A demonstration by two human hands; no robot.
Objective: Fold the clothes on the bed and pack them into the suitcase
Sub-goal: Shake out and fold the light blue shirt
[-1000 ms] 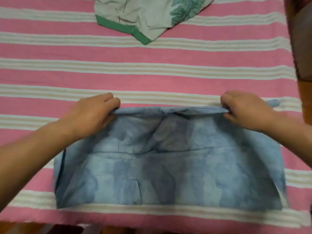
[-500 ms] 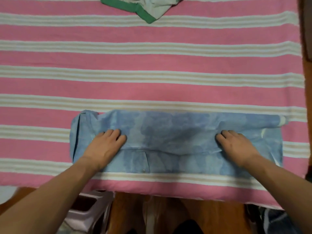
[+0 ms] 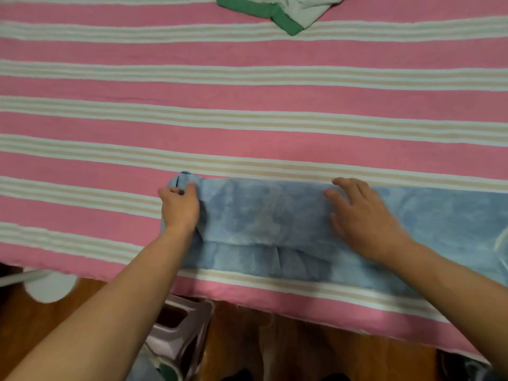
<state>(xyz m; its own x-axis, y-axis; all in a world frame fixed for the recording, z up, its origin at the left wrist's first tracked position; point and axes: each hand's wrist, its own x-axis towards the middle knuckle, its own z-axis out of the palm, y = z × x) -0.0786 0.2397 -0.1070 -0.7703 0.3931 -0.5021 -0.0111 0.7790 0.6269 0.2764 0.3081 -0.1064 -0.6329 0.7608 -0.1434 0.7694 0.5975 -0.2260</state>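
Observation:
A light blue patterned garment [image 3: 264, 224] lies folded into a long horizontal strip near the bed's front edge, running off the right side of the view. My left hand [image 3: 180, 206] grips the strip's left end, fingers curled round the cloth. My right hand [image 3: 362, 215] lies flat on the strip's middle with fingers spread. A white garment with green trim [image 3: 277, 12] sits crumpled at the far top of the bed. No suitcase is visible.
The bed wears a pink sheet with white and beige stripes [image 3: 247, 111]. Below its front edge is wooden floor [image 3: 247, 334], a pale plastic stool [image 3: 178, 334] and a white round object [image 3: 46, 287] at the left.
The upper edge was folded down, turning the garment into a narrow strip. Since then my left hand went to the left end and gripped it; my right hand moved to the middle.

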